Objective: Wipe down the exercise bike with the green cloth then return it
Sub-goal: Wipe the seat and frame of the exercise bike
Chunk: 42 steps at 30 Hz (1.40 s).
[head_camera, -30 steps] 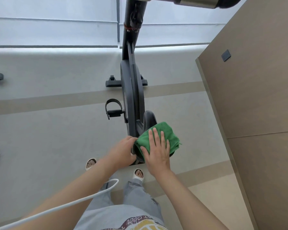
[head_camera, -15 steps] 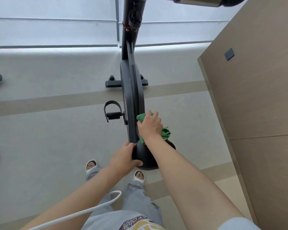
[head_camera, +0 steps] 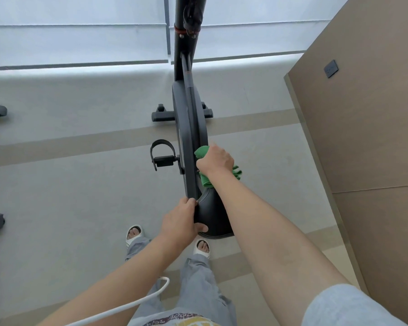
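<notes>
**Green cloth on the bike frame, saddle braced**

Grey trousers and pale sandals (head_camera: 134, 235) stand nearest, just behind the saddle (head_camera: 212, 216); the left hand (head_camera: 181, 223) clasps the saddle's left edge, thumb curled round its rear rim; further forward the right hand (head_camera: 214, 161) is clamped on the bunched green cloth (head_camera: 204, 178), pressing it to the right flank of the exercise bike (head_camera: 190, 128). A loose cloth tail could, I judge, snag near the crank; a white cable (head_camera: 137, 304) across the lap might catch a forearm. Open floor lies left, past the strapped pedal (head_camera: 161, 155); the brown wall panel (head_camera: 363, 137) crowds the right side.
</notes>
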Motion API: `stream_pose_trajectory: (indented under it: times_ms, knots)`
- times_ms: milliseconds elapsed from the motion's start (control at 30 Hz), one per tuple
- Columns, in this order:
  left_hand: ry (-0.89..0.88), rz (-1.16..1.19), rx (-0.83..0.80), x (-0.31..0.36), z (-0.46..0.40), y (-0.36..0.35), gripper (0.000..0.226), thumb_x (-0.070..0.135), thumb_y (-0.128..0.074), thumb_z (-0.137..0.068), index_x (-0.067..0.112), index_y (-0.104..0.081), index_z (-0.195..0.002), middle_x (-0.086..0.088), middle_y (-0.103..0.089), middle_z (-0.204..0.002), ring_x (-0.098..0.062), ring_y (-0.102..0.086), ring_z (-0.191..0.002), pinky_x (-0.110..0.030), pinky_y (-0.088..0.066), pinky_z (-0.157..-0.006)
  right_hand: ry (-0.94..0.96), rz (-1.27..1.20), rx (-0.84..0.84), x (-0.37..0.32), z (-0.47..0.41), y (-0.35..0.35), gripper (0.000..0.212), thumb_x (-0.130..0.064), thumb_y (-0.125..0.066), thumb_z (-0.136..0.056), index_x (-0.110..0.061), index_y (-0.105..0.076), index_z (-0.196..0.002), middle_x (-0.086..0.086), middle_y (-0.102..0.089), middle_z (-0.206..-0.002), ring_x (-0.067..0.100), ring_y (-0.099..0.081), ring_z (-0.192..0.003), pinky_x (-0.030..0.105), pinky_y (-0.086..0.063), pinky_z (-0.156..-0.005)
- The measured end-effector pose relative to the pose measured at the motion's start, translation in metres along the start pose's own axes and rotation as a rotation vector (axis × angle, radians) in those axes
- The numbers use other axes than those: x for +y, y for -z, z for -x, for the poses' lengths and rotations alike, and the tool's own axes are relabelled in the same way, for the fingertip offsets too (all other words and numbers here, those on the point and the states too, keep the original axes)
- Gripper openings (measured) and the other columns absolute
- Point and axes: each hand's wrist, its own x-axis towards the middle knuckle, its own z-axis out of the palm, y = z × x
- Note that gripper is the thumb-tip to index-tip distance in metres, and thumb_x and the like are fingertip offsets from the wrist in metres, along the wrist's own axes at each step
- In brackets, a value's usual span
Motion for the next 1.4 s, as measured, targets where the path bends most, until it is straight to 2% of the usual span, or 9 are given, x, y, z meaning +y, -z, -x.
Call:
stream_pose_trajectory:
  times_ms: [167, 300, 400, 500, 700, 833, 967, 1133, 1400]
  knots:
    - [-0.017, -0.01, -0.017, -0.002, -0.004, 0.006, 0.064, 0.052, -0.086, -0.073, 0.021, -0.052, -0.117, 0.003, -0.057, -0.115, -0.027, -0.063, -0.104, -0.04, -0.05, -0.077, 0.022, -0.203, 0.043, 0.046, 0.051, -0.011, 0.072, -0.058, -0.064, -0.089, -0.021, -0.038, -0.146, 0.005, -0.053, -0.135, 0.033, -0.061, -0.117, 0.045, -0.05, -0.092]
    - [-0.05, -0.037, -0.047, 0.0, -0.003, 0.011, 0.063, 0.054, -0.086, -0.073, 0.021, -0.05, -0.113, 0.002, -0.057, -0.113, -0.026, -0.063, -0.103, -0.044, -0.055, -0.082, 0.127, -0.053, 0.122, 0.099, 0.102, -0.023, 0.08, -0.067, -0.052, -0.093, -0.023, -0.031, -0.156, 0.003, -0.053, -0.146, 0.03, -0.053, -0.129, 0.049, -0.044, -0.109]
    - [-0.123, -0.084, -0.036, 0.0, 0.0, 0.009, 0.073, 0.052, -0.084, -0.077, 0.022, -0.047, -0.132, 0.0, -0.053, -0.127, -0.027, -0.058, -0.118, -0.044, -0.053, -0.091, 0.16, -0.057, 0.131, 0.141, 0.135, -0.033, 0.081, -0.069, -0.048, -0.095, -0.026, -0.027, -0.161, 0.0, -0.036, -0.163, 0.026, -0.031, -0.152, 0.05, -0.03, -0.124]
    - [-0.244, -0.189, -0.036, 0.008, 0.0, 0.009, 0.091, 0.048, -0.083, -0.079, 0.022, -0.034, -0.151, -0.002, -0.047, -0.138, -0.026, -0.051, -0.128, -0.042, -0.051, -0.102, 0.045, -0.386, 0.077, 0.166, 0.156, -0.044, 0.087, -0.058, -0.061, -0.098, -0.025, -0.018, -0.166, 0.001, -0.017, -0.172, 0.022, -0.015, -0.16, 0.046, -0.02, -0.13]
    - [-0.238, -0.383, -0.081, 0.039, -0.006, 0.018, 0.066, 0.036, -0.089, -0.075, 0.016, -0.044, -0.119, -0.006, -0.052, -0.113, -0.031, -0.062, -0.098, -0.041, -0.054, -0.078, -0.247, -0.79, 0.17, 0.15, 0.142, -0.05, 0.074, -0.051, -0.071, -0.094, -0.023, -0.038, -0.154, 0.003, -0.041, -0.149, 0.022, -0.05, -0.132, 0.042, -0.043, -0.112]
    - [-0.24, -0.477, -0.066, 0.045, -0.005, 0.018, 0.065, 0.039, -0.087, -0.078, 0.016, -0.042, -0.119, -0.003, -0.049, -0.111, -0.028, -0.057, -0.087, -0.036, -0.044, -0.067, -0.335, -0.925, 0.14, 0.155, 0.11, -0.033, 0.039, -0.054, -0.069, -0.093, -0.023, -0.065, -0.117, 0.001, -0.066, -0.113, 0.026, -0.065, -0.105, 0.035, -0.047, -0.087]
    - [-0.238, -0.54, -0.048, 0.046, -0.003, 0.013, 0.061, 0.04, -0.082, -0.084, 0.016, -0.042, -0.122, -0.002, -0.046, -0.11, -0.024, -0.048, -0.083, -0.035, -0.042, -0.066, -0.378, -1.022, 0.085, 0.163, 0.097, -0.032, 0.03, -0.053, -0.07, -0.09, -0.025, -0.073, -0.102, -0.003, -0.074, -0.097, 0.024, -0.069, -0.097, 0.033, -0.051, -0.083]
    - [-0.281, -0.562, -0.053, 0.041, -0.006, 0.011, 0.068, 0.045, -0.082, -0.084, 0.016, -0.04, -0.128, 0.0, -0.043, -0.11, -0.024, -0.053, -0.091, -0.035, -0.043, -0.068, -0.485, -1.104, 0.339, 0.149, 0.121, -0.052, 0.027, -0.049, -0.065, -0.096, -0.025, -0.067, -0.109, -0.003, -0.072, -0.103, 0.023, -0.067, -0.099, 0.032, -0.046, -0.082]
    - [-0.415, -0.412, -0.081, 0.01, -0.015, 0.014, 0.086, 0.05, -0.084, -0.08, 0.017, -0.04, -0.146, -0.002, -0.046, -0.132, -0.027, -0.054, -0.12, -0.035, -0.044, -0.084, -0.639, -1.3, 0.753, 0.08, 0.166, -0.103, 0.07, -0.034, -0.068, -0.1, -0.012, -0.034, -0.157, 0.008, -0.043, -0.154, 0.021, -0.044, -0.14, 0.023, -0.034, -0.112]
